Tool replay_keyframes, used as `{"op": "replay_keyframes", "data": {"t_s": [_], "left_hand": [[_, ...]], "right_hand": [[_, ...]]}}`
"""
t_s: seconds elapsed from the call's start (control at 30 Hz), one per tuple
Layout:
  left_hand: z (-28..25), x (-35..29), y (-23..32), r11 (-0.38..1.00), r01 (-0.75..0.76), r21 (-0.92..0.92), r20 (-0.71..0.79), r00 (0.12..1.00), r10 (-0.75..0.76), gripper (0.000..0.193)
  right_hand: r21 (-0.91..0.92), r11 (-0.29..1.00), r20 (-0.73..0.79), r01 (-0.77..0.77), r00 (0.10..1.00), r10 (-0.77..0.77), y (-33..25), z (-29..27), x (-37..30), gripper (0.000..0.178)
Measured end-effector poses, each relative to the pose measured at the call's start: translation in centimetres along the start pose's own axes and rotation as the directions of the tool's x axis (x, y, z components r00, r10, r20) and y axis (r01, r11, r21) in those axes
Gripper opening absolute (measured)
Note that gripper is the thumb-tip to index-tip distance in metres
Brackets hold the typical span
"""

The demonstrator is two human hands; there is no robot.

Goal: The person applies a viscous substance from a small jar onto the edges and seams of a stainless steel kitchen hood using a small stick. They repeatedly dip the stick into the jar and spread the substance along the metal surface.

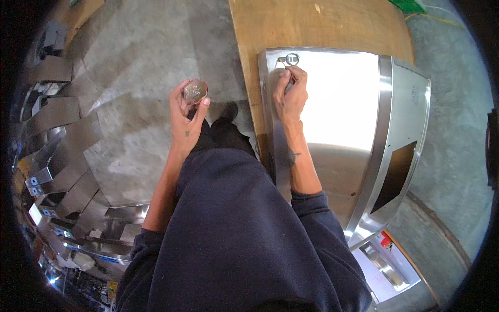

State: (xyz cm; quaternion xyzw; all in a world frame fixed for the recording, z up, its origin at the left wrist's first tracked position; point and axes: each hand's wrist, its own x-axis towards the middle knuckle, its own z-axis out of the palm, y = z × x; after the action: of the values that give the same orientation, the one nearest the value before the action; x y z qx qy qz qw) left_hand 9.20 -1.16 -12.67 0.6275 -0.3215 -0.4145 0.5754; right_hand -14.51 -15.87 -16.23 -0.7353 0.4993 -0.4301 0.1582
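Observation:
My left hand is raised over the floor, its fingers and thumb wrapped round a small round see-through container with reddish marks at its rim. My right hand is closed in a pinch above the far left corner of a shiny stainless steel cabinet. Just beyond those fingertips, a dark ring-shaped fitting sits on the steel surface. A thin yellowish bit shows by the fingertips, but I cannot make out what the pinch holds.
The cabinet rests on a brown wooden board. A dark opening is in its right side. Bent sheet-metal parts lie piled along the left. Near the lower right is a white sheet with a metal strip on it. Concrete floor surrounds my feet.

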Motion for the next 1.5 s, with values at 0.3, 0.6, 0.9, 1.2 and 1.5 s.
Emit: {"op": "replay_keyframes", "data": {"t_s": [0.3, 0.6, 0.9, 1.2, 1.5], "left_hand": [[-0.7, 0.0, -1.6, 0.995, -0.093, -0.044, -0.029, 0.995, 0.092, 0.067], [-1.6, 0.1, -1.4, 0.992, -0.128, -0.012, -0.053, 0.991, 0.127, 0.065], [-1.7, 0.1, -1.4, 0.990, -0.139, -0.007, -0.040, 0.990, 0.139, 0.065], [-1.7, 0.1, -1.1, 0.996, -0.089, -0.026, -0.018, 0.996, 0.089, 0.067], [-1.3, 0.0, -1.1, 0.996, -0.087, -0.030, -0.024, 0.996, 0.087, 0.067]], "right_hand": [[-0.058, 0.998, 0.012, 0.029, 1.000, -0.028, 0.1, 0.3, 0.6, 0.013], [-0.086, 0.996, 0.027, 0.036, 0.999, -0.034, 0.0, 0.5, 0.8, 0.013], [-0.104, 0.994, 0.062, 0.015, 0.998, -0.009, 0.5, 0.4, 0.7, 0.013], [-0.109, 0.993, 0.044, 0.053, 0.998, -0.048, 0.5, 0.5, 0.7, 0.013], [-0.100, 0.993, 0.030, 0.061, 0.998, -0.059, 0.6, 0.6, 0.9, 0.014]]}}
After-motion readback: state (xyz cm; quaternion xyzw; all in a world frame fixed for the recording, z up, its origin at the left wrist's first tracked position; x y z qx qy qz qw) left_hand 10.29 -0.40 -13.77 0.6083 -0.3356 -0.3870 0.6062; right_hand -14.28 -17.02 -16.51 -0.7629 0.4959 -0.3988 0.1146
